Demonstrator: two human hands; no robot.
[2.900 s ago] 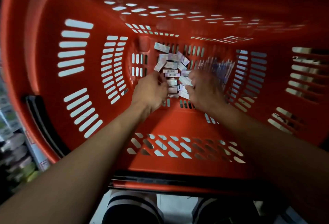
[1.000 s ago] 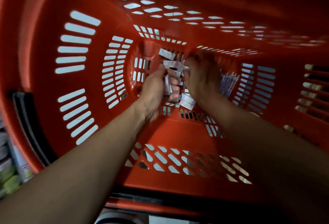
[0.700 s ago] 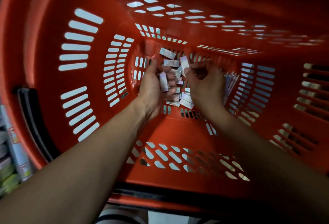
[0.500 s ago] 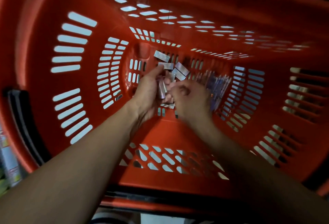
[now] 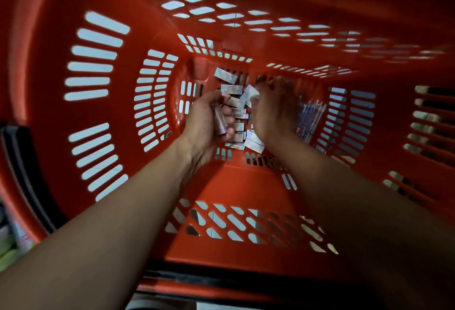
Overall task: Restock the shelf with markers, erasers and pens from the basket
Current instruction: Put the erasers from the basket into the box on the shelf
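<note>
Erasers (image 5: pixel 236 110) between hands; left hand (image 5: pixel 209 122) grips several.

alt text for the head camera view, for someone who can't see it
Two bare hands reach deep into a red slotted basket: the left hand grips a few small wrapped erasers, and the right hand picks at the loose eraser pile. Packed pens lie to the right.
</note>
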